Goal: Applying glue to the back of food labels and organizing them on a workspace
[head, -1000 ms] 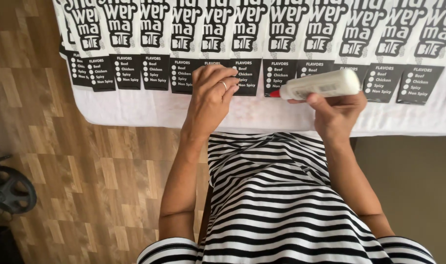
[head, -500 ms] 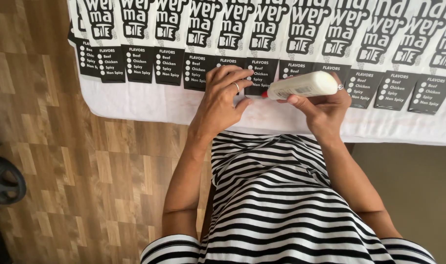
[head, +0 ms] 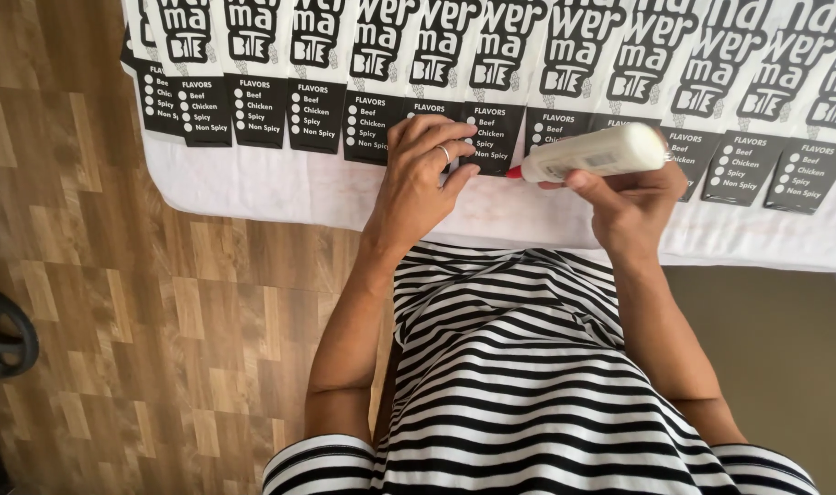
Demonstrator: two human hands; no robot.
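Observation:
My right hand [head: 631, 203] grips a white glue bottle [head: 594, 153] lying sideways, its red tip [head: 513, 171] touching the lower edge of a black-and-white printed paper sheet [head: 487, 128]. My left hand [head: 424, 168], with a ring on one finger, presses flat on the same sheet just left of the tip. The sheet belongs to a row of overlapping identical printed sheets [head: 253, 101] laid along a table with a white cloth [head: 253, 188]. My striped shirt fills the lower middle of the view.
The table's front edge with its white cloth runs across the view just ahead of my body. Wooden plank floor [head: 143, 321] lies to the left. A dark round object [head: 3, 332] sits on the floor at the far left.
The glue bottle's red tip has moved left, closing on my left hand and reaching the sheet's edge. My view has shifted, so the row of sheets appears further right.

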